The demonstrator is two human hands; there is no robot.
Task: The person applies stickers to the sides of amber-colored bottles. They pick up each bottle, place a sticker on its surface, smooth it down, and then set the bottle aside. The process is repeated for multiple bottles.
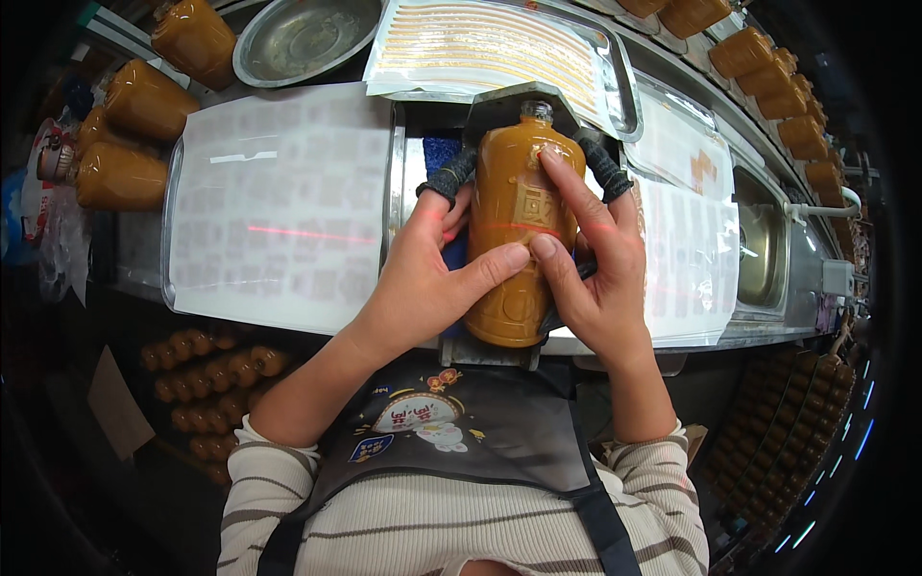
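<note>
A caramel-brown bottle (519,288) with a clear neck and raised square relief lies on a dark stand (519,93), its neck pointing away from me. My left hand (418,264) is closed along its left side, the thumb pressing on the front. On the other side, my right hand (610,269) grips the bottle with its thumb next to the left one. Its index finger reaches up to a small pale raised spot near the shoulder. Dark wrapped pieces (449,180) flank the bottle at both sides. The fingers behind the bottle are partly hidden.
A sheet-covered tray (279,221) lies left, another pale sheet (687,269) right. Behind are a tray of gold-striped strips (490,48) and a round metal basin (307,38). More brown bottles (144,101) stand at left and far right. A sink (759,240) is at right.
</note>
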